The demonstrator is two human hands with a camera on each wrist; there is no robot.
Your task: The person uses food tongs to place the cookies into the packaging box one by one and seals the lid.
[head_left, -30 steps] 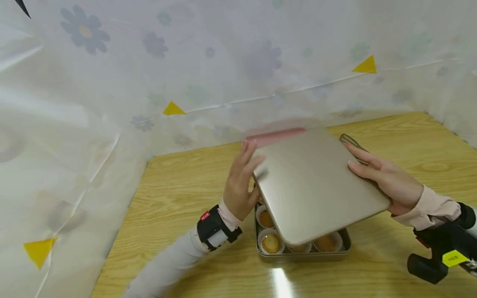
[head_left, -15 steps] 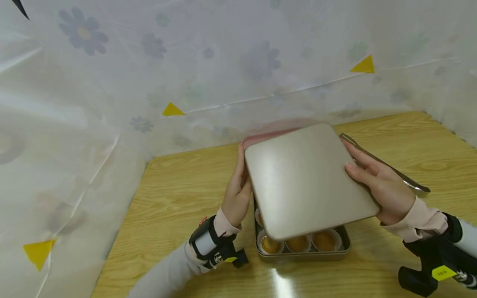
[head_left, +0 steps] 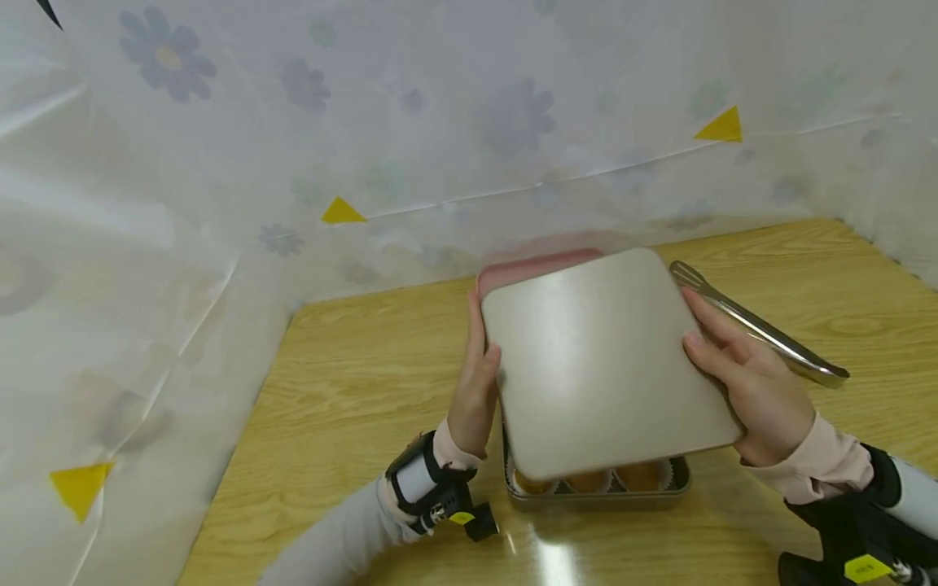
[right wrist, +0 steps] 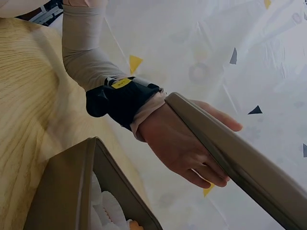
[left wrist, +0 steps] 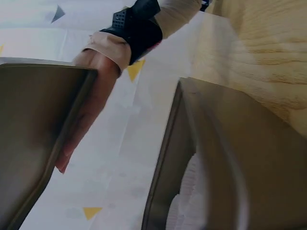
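Both hands hold a square champagne-coloured metal lid (head_left: 601,366), tilted above a matching baking tin (head_left: 601,500). My left hand (head_left: 472,399) holds the lid's left edge, its thumb at the near face and other fingers partly hidden. My right hand (head_left: 762,391) grips the right edge, thumb on top and fingers partly underneath. Small baked cakes (head_left: 641,476) in white paper cups show along the tin's front; the lid hides the others. In the left wrist view, the lid's rimmed underside (left wrist: 33,129) stands apart from the tin (left wrist: 254,158). The right wrist view also shows a gap between lid (right wrist: 249,167) and tin (right wrist: 62,191).
A pink tray (head_left: 538,267) lies behind the lid, mostly covered by it. Metal tongs (head_left: 777,334) with a slotted end rest on the wooden table (head_left: 366,374), beyond my right hand. Patterned white sheeting (head_left: 440,98) with yellow triangles rises along the back and left side.
My left hand moves from spread fingers at the lid's corner to a hold on its left edge. The lid shifts slightly left, and more of the tongs shows.
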